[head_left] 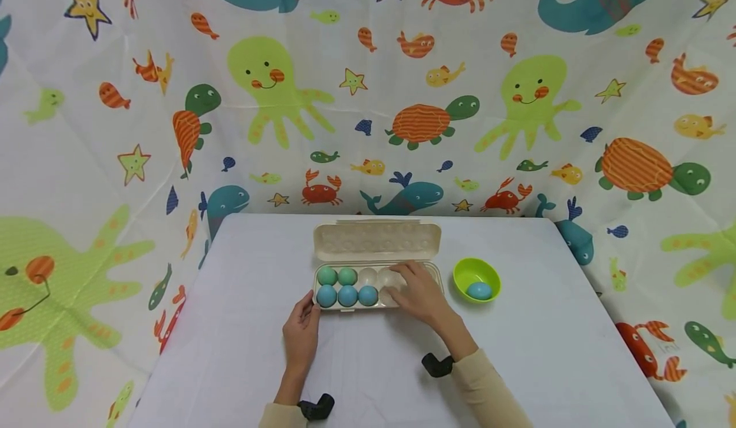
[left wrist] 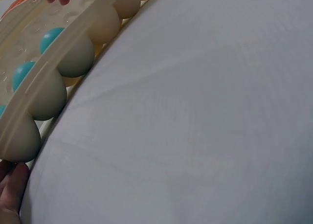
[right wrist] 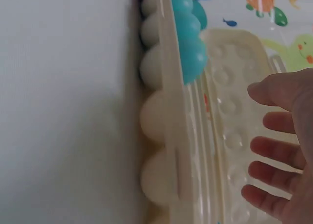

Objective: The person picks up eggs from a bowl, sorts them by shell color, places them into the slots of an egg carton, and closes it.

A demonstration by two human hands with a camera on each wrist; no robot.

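Note:
An open egg carton point(head_left: 374, 305) lies on the table with its lid point(head_left: 376, 241) raised at the back. Two green eggs point(head_left: 347, 276) sit at the left of its back row, and three blue eggs point(head_left: 347, 296) fill the left of the front row. My left hand point(head_left: 301, 333) holds the carton's front left corner. Over the right cells hovers my right hand point(head_left: 423, 295), fingers spread and holding nothing; it hides part of those cells. In the right wrist view, this hand's fingers point(right wrist: 275, 153) are apart with nothing between them.
To the right of the carton stands a lime green bowl point(head_left: 460, 279) with one blue egg point(head_left: 479, 290) in it. A white cloth covers the table point(head_left: 241, 275). Behind it hangs a curtain point(head_left: 345, 128) printed with sea animals.

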